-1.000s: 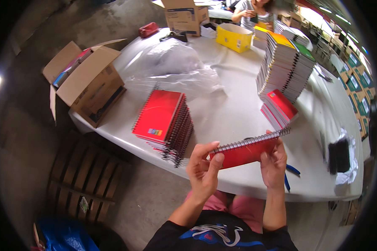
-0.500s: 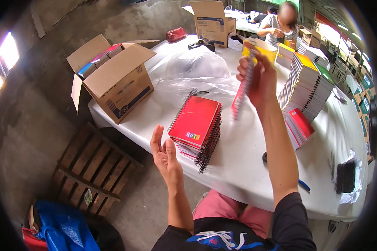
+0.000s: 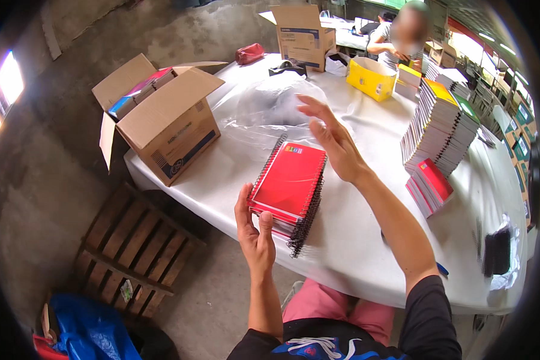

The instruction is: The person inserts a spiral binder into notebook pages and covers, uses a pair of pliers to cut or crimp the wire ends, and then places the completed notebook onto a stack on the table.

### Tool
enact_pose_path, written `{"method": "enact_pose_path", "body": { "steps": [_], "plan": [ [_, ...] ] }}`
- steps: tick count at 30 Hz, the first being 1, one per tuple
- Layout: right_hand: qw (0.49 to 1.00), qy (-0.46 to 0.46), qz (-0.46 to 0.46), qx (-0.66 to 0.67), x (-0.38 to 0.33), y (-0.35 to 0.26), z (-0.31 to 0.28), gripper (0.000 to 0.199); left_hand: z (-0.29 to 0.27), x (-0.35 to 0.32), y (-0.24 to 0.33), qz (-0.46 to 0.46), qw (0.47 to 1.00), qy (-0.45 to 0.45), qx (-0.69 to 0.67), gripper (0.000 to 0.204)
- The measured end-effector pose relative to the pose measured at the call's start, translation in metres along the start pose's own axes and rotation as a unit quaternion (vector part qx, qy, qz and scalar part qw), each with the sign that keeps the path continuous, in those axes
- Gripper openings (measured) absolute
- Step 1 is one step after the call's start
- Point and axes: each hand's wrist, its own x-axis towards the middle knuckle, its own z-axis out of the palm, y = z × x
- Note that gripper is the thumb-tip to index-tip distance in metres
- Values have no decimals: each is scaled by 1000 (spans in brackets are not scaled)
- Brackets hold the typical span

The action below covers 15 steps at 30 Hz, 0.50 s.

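Red spiral notebooks (image 3: 288, 192) sit stacked near the white table's (image 3: 354, 240) front edge. Left hand (image 3: 255, 234), fingers loosely spread, touches the stack's near corner; right hand (image 3: 333, 141) hovers wide open above. A nudge could slide the overhanging pile (already skewed) to the floor.

1. A white table (image 3: 366, 240) carries everything.
2. A stack of red spiral notebooks (image 3: 289, 192) sits near its front edge.
3. Crumpled clear plastic sheeting (image 3: 264, 111) lies behind that stack.
4. An open cardboard box (image 3: 162, 120) stands at the table's left corner.
5. A tall pile of notebooks (image 3: 441, 129) rises at the right, a lower red-topped pile (image 3: 429, 186) just beside it.
6. A yellow box (image 3: 372, 78) and another cardboard box (image 3: 303, 36) stand at the far end.
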Motion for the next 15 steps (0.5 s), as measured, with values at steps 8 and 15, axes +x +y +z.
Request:
{"method": "enact_pose_path", "body": {
  "steps": [8,15],
  "plan": [
    [981,148,104,-71,-46,36,14,56,13,2,-16,84,995,43,45,60],
    [727,131,392,-549,-153,32,-215,67,-22,1,33,94,951,235,178,49]
  ]
}}
